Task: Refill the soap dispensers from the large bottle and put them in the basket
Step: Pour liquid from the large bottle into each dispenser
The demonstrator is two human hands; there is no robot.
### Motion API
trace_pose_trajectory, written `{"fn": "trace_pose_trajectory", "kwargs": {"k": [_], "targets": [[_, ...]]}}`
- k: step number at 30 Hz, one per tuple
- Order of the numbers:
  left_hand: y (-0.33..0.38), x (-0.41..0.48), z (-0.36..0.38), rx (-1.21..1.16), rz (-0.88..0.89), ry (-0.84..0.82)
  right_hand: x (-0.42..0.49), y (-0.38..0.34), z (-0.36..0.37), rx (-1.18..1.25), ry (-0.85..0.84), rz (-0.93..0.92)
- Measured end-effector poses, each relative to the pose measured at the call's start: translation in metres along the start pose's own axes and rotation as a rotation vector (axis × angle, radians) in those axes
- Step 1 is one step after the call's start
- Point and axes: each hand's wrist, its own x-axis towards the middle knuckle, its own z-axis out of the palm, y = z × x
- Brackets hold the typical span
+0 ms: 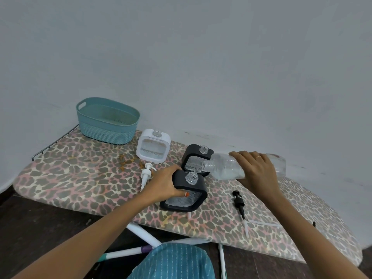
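i see leopard-print board [80, 178] against grey wall [201, 57], dark floor [30, 228] below. left hand [165, 183] grips near black dispenser [201, 190]; right hand [255, 170] grips tilted bottle [225, 168] above it. basket [108, 129] stands left.

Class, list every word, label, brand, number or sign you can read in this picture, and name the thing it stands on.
No text can be read anywhere.
Clear plastic large bottle: a small reddish mark near its base, too blurred to read.
Teal plastic basket, square white dispenser, front black dispenser, rear black dispenser: no print visible.
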Motion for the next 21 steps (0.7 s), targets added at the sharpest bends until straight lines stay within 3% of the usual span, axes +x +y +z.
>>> {"fn": "trace_pose_trajectory", "kwargs": {"k": [21], "targets": [[0.0037, 0.0022, 0.0008, 0.012, 0.003, -0.003, 0.0007, 0.0033, -0.0045, 0.001, -0.01, 0.007]]}}
